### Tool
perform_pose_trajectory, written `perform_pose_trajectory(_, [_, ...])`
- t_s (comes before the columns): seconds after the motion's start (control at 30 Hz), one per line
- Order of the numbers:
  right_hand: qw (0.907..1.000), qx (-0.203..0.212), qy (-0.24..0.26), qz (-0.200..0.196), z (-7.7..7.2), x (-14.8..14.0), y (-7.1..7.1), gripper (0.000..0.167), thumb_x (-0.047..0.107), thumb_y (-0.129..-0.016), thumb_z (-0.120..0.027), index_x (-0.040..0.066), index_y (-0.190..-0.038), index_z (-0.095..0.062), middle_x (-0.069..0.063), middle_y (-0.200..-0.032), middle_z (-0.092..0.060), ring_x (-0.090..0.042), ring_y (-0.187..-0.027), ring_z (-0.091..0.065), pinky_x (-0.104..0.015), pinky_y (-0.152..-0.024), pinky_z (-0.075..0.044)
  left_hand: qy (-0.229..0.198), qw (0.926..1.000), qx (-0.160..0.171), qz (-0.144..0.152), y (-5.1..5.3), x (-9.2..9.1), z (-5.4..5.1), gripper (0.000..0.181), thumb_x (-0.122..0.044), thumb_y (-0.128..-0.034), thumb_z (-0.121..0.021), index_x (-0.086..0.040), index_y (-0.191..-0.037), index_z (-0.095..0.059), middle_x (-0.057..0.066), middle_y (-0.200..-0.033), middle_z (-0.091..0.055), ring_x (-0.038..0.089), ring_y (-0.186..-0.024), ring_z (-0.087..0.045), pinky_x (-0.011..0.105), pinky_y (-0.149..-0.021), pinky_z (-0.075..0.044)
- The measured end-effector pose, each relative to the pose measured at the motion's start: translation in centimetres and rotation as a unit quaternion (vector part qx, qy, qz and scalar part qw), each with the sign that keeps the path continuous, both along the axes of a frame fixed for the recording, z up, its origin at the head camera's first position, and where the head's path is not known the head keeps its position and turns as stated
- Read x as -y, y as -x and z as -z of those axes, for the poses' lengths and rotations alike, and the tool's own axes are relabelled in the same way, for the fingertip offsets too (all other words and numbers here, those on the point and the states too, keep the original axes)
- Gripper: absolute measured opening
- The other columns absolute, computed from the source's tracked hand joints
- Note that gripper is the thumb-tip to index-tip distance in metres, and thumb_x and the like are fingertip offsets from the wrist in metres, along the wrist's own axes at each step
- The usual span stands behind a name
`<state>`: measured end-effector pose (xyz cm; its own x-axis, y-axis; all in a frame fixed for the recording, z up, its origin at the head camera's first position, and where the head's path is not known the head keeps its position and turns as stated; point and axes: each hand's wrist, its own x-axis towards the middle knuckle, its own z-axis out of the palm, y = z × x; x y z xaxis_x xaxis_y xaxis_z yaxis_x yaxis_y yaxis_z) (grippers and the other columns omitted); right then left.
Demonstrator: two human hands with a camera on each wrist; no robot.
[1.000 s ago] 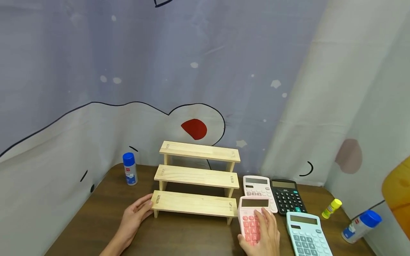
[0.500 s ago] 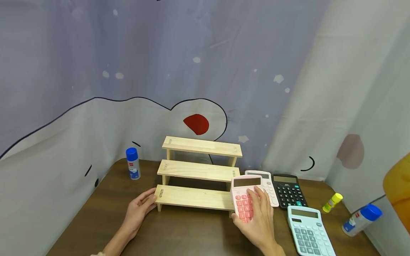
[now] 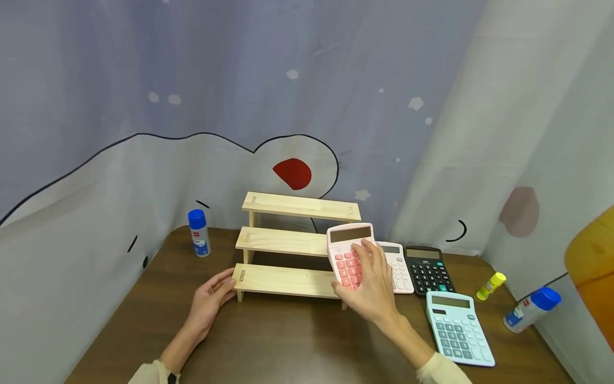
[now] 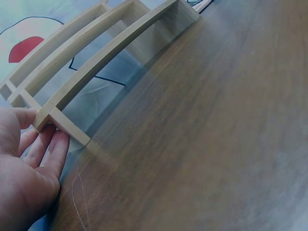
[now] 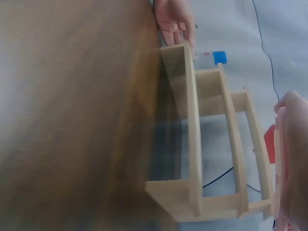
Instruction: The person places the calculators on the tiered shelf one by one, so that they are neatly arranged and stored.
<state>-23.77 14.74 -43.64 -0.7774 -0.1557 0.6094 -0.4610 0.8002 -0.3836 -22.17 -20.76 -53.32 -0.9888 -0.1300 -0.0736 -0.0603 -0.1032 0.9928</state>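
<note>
My right hand (image 3: 368, 281) grips a pink calculator (image 3: 341, 246) by its sides, raised in front of the right end of a three-step wooden display stand (image 3: 288, 278). The calculator's screen faces up and its upper end points to the back; it hides part of the middle and lowest steps. In the right wrist view only the thin edge of the pink calculator (image 5: 280, 163) shows beside the hand. At the stand's left end, my left hand (image 3: 209, 301) holds the lowest step; in the left wrist view the thumb lies above the board's corner and the fingers (image 4: 55, 147) below.
A paler pink calculator (image 3: 397, 269), a black calculator (image 3: 428, 271) and a light blue calculator (image 3: 458, 328) lie right of the stand. Farther right are a yellow glue stick (image 3: 491, 286) and a blue-capped bottle (image 3: 531, 309). Another blue-capped bottle (image 3: 199, 233) stands at back left, before a printed curtain (image 3: 192, 80).
My right hand has lifted the pink calculator off the right side of the table and carried it up and left toward the stand. The left hand stays at the stand's left end.
</note>
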Motion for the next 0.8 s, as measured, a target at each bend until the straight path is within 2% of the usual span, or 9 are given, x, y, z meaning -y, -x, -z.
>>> perform_pose_trajectory(0.23, [0.9998,0.018,-0.01,-0.008,-1.8,2.3,1.6,0.082,0.048,-0.065,-0.077,0.018,-0.137,-0.05,-0.009,-0.149,-0.039,-0.039,-0.142,-0.029,-0.055,-0.105,-0.032,0.007,0.9999,-0.008,-0.002,-0.1,0.7,-0.6,0.054,-0.029,-0.1011,-0.06,-0.002,-0.146,-0.046,0.02,-0.141,-0.051,-0.003,-0.104,-0.064,0.018,-0.09,-0.055])
perform_pose_trajectory(0.43, [0.9984,0.04,-0.038,-0.014,-3.9,4.7,3.1,0.077,0.051,-0.068,-0.071,0.019,-0.136,-0.05,-0.007,-0.148,-0.039,-0.032,-0.139,-0.031,-0.052,-0.103,-0.033,0.001,1.0,0.004,-0.003,-0.5,0.8,-0.2,0.054,-0.029,-0.101,-0.06,-0.004,-0.147,-0.046,0.018,-0.143,-0.05,-0.003,-0.104,-0.064,0.02,-0.092,-0.055])
perform_pose_trajectory(0.63, [0.9962,0.041,-0.076,-0.013,-6.1,7.4,4.5,0.076,0.055,-0.069,-0.066,0.019,-0.135,-0.051,-0.006,-0.146,-0.039,-0.031,-0.138,-0.03,-0.052,-0.101,-0.034,-0.011,0.9999,-0.007,-0.003,-0.2,0.5,0.0,0.054,-0.029,-0.1002,-0.061,-0.004,-0.146,-0.047,0.019,-0.144,-0.05,-0.002,-0.106,-0.064,0.021,-0.093,-0.055])
perform_pose_trajectory(0.8, [0.9952,0.045,-0.086,-0.012,-7.2,9.2,5.7,0.075,0.055,-0.071,-0.065,0.019,-0.135,-0.05,-0.006,-0.145,-0.039,-0.034,-0.134,-0.033,-0.054,-0.099,-0.036,-0.018,0.9998,-0.007,0.001,0.2,0.0,-0.2,0.052,-0.026,-0.1001,-0.062,-0.005,-0.146,-0.048,0.017,-0.141,-0.053,-0.001,-0.106,-0.064,0.021,-0.093,-0.055])
